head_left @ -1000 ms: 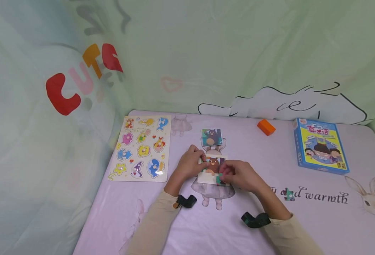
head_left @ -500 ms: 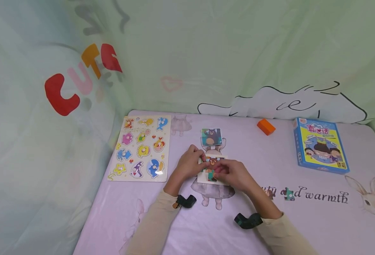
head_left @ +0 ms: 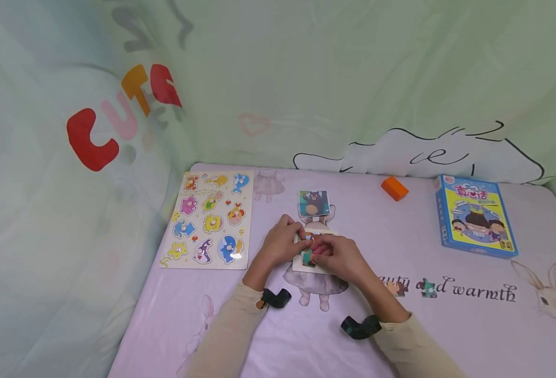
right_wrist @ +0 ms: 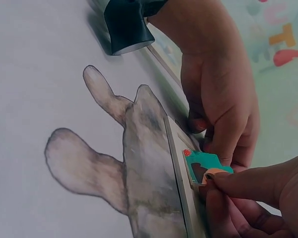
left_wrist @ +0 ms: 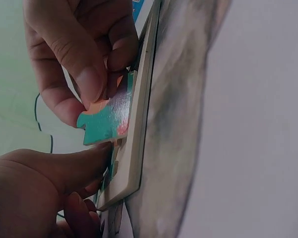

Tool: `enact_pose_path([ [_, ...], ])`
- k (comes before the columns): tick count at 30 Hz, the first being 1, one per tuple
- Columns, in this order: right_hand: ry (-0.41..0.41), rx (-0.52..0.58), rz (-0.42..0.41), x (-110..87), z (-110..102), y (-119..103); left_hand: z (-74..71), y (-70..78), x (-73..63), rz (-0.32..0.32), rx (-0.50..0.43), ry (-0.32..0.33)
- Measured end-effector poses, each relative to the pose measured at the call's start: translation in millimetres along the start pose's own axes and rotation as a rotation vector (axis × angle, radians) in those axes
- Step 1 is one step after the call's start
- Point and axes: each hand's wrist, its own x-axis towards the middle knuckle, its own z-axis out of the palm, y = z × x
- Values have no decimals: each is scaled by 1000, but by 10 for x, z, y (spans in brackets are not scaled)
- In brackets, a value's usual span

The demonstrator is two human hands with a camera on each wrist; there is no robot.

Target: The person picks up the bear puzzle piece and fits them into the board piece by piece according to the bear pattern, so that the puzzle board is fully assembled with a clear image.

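Note:
A green jigsaw piece with an orange and dark print is pinched between the thumb and fingers of my right hand. It is held at the lower left of a small pale puzzle tray, tilted over the tray in the left wrist view. My left hand grips the tray's left side, thumb over the border and fingers curled at the edge. Bear pieces lie in the tray's upper part, largely hidden by both hands. Above the tray lies a bear picture card.
Two loose jigsaw pieces, one brown and one green, lie to the right. A knobbed sea-animal board is at left. An orange block and a blue-and-yellow box stand at back right.
My right hand has moved left across the tray's lower part, carrying the green piece from its right corner to its left. The brown loose piece has come into view. My left hand stays put.

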Motion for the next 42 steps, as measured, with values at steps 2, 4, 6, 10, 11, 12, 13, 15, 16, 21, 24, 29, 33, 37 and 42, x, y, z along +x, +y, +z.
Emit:
enact_pose_path([
  [2, 0, -2, -7, 6, 19, -7, 1, -2, 3, -1, 3, -2],
  [4, -1, -2, -7, 13, 34, -11, 1, -3, 3, 0, 8, -3],
  [6, -1, 0, -10, 19, 42, -14, 3, -6, 5, 1, 12, -2],
  [10, -3, 6, -20, 24, 45, -24, -1, -2, 8, -4, 10, -1],
  [11, -3, 7, -21, 25, 47, -26, -2, 0, 9, -5, 9, -1],
  [12, -5, 5, -22, 24, 48, -31, -4, 2, 9, -7, 5, -2],
  [13, -6, 7, -19, 25, 49, -36, -6, 1, 10, -9, 1, -3],
  [15, -9, 7, -21, 28, 53, -40, -12, 1, 11, -7, -10, 0],
  [16, -10, 5, -20, 30, 55, -43, -14, 0, 12, -7, -17, 1],
  [21, -13, 10, -11, 37, 66, -58, -20, -18, 15, 6, -55, -5],
  [24, -10, 8, -6, 38, 76, -65, -29, -38, 16, 8, -69, -17],
  [29, 14, -6, 4, 45, 106, -80, -56, -46, 7, 5, -96, -37],
  [33, 42, -28, 12, 60, 135, -86, -69, -45, 1, -3, -114, -49],
  [37, 66, -51, 25, 73, 151, -90, -78, -72, 8, -1, -137, -72],
  [42, 99, -76, 48, 60, 134, -108, -124, -165, 18, 38, -217, -137],
])
